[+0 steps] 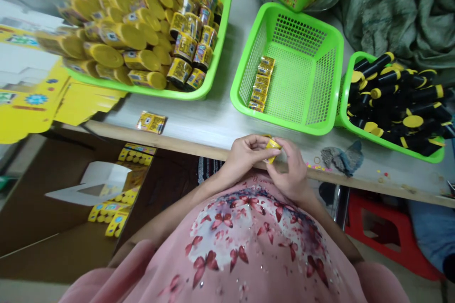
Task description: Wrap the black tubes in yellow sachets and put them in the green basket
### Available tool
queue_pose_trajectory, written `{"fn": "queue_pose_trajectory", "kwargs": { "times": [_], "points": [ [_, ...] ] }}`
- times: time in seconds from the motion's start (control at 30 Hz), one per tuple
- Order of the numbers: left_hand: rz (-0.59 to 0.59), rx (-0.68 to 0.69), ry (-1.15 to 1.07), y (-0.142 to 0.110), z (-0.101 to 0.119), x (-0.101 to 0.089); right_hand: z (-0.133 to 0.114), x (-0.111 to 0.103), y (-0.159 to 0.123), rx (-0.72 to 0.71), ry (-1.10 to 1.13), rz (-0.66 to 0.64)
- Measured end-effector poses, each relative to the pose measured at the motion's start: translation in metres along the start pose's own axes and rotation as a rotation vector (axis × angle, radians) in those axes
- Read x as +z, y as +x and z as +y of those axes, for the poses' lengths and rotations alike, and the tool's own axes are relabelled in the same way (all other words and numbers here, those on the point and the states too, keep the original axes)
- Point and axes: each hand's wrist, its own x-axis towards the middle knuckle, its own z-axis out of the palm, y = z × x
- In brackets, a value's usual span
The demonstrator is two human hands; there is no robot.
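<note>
My left hand (245, 154) and my right hand (289, 168) meet at the table's front edge, close to my body. Between their fingertips is a small yellow printed piece (273, 146), pinched from both sides; its lower part is hidden by my fingers. Just beyond it stands a green basket (245, 99) with a short row of yellow printed pieces (261, 86) along its left side. To the left, a flat yellow printed packet (151, 122) lies by itself on the table.
A green tub (202, 92) at the left is heaped with yellow-lidded containers (142, 28). Black containers with yellow caps (398, 99) fill a green basket at the right. A grey cloth scrap (343, 157) lies near the edge. Below left is an open cardboard box (31, 194).
</note>
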Motion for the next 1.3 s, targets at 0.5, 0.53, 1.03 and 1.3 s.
{"fn": "queue_pose_trajectory", "kwargs": {
  "times": [0.5,0.53,1.03,1.3],
  "points": [
    [-0.243,-0.299,-0.234,-0.005,0.002,-0.014,-0.009,-0.019,0.007,-0.070,-0.031,-0.096],
    [-0.199,-0.288,-0.201,-0.005,0.002,-0.013,-0.009,-0.018,0.006,-0.076,-0.060,-0.109],
    [-0.186,-0.222,-0.241,-0.009,0.004,-0.014,-0.007,-0.003,0.002,-0.037,-0.013,0.062],
    [-0.150,-0.186,-0.308,-0.013,-0.011,-0.016,-0.004,0.010,-0.003,0.023,0.033,0.040]
  ]
}}
